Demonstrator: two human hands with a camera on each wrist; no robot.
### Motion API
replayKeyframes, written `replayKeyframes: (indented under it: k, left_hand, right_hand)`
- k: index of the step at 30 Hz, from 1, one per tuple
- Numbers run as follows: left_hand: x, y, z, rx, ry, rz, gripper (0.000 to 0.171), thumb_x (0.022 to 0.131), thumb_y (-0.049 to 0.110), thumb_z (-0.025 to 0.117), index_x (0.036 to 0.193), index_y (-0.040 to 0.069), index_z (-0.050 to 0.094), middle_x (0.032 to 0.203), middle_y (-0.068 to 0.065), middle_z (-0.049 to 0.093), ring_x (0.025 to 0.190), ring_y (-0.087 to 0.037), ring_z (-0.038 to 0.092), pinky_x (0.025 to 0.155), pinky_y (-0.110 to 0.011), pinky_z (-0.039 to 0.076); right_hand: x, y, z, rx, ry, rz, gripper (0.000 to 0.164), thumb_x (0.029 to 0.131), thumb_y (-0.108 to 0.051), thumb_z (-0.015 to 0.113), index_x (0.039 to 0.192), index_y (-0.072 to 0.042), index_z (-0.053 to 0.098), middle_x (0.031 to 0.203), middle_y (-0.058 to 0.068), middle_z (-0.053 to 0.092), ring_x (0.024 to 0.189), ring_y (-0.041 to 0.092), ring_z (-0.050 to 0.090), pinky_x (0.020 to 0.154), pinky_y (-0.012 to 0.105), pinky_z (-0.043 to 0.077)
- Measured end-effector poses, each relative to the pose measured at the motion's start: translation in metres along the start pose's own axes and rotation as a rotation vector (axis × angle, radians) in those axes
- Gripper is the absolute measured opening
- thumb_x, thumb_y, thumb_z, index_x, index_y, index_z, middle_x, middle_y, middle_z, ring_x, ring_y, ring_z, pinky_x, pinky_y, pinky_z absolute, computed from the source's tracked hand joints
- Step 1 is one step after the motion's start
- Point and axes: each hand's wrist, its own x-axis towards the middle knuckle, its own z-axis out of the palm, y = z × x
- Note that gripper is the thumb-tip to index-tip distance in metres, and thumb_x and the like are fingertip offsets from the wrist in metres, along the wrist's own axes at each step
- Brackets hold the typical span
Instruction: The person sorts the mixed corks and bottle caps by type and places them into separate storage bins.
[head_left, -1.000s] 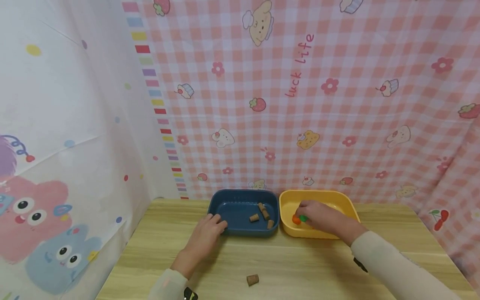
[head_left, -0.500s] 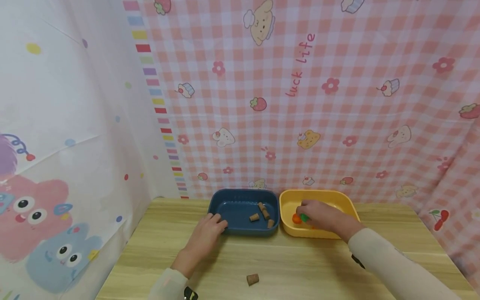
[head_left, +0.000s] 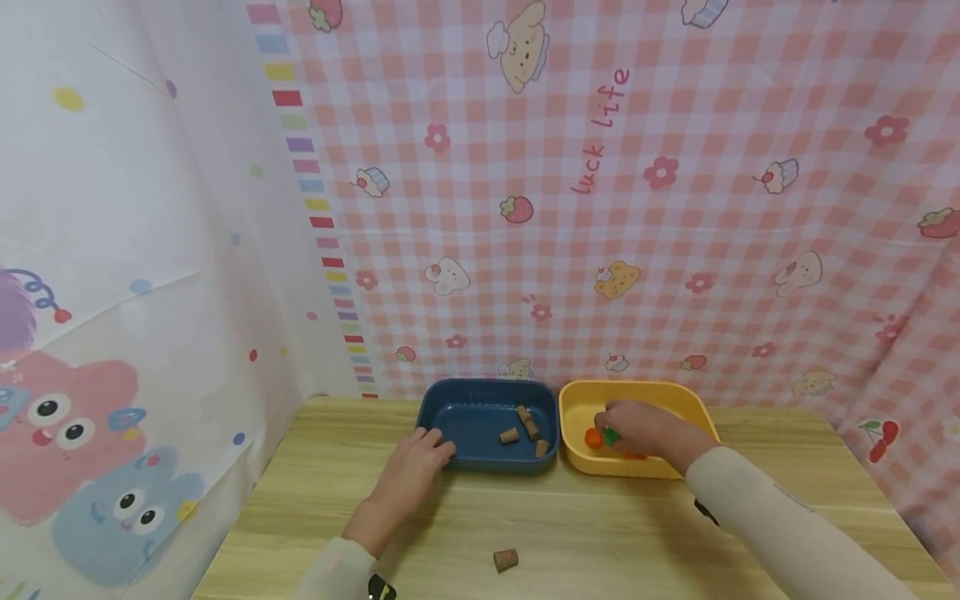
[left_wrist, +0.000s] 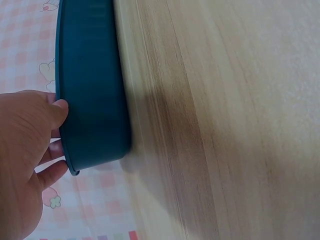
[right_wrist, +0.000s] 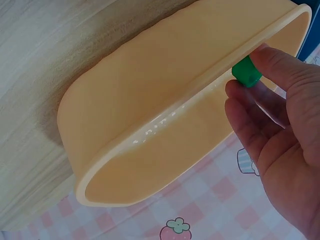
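My left hand (head_left: 420, 460) holds the near left corner of the dark blue plastic bin (head_left: 468, 457); in the left wrist view, the thumb (left_wrist: 60, 111) lies on the rim and other fingers are partly hidden behind it. Several wine corks (head_left: 508, 436) lie in that bin's right half. Over the yellow bin (head_left: 576, 463), my right hand (head_left: 637, 427) pinches a small green rounded piece (right_wrist: 246, 72) between thumb and fingers. Beside it in the yellow bin sits a small orange piece (head_left: 594, 438). Another bit of orange (head_left: 636, 455) shows under the hand.
One more cork (head_left: 506, 559) lies on the wooden table (head_left: 585, 533) near the front. The two bins stand side by side at the table's back edge. A pink checked cloth (head_left: 570, 242) hangs right behind them, and a white patterned cloth (head_left: 187, 333) at the left.
The right hand has shifted slightly to the right with the green piece, and its forearm has swung a little to the left. The left hand and both bins stay in place.
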Motion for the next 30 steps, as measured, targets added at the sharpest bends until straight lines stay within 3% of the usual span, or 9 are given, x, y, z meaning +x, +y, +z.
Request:
replayKeyframes:
  k: [17, 30]
  left_hand:
    - [-0.0007, -0.0002, 0.0016, 0.017, 0.02, 0.015, 0.016, 0.086, 0.002, 0.08, 0.093, 0.015, 0.074, 0.084, -0.001, 0.06, 0.075, -0.019, 0.048, 0.066, -0.031, 0.043]
    - [-0.0012, -0.0011, 0.0028, 0.002, 0.034, 0.015, 0.015, 0.086, 0.003, 0.08, 0.093, 0.015, 0.074, 0.084, -0.001, 0.06, 0.074, -0.019, 0.048, 0.066, -0.031, 0.043]
  right_hand:
    - [0.0045, 0.0023, 0.0034, -0.039, -0.039, -0.025, 0.02, 0.089, -0.018, 0.082, 0.102, -0.01, 0.07, 0.088, 0.002, 0.067, 0.074, 0.015, 0.055, 0.078, 0.034, 0.057]
    - [0.0035, 0.0028, -0.0006, -0.005, -0.057, 0.009, 0.019, 0.089, -0.018, 0.081, 0.104, -0.01, 0.071, 0.099, 0.007, 0.073, 0.079, 0.014, 0.059, 0.082, 0.036, 0.059]
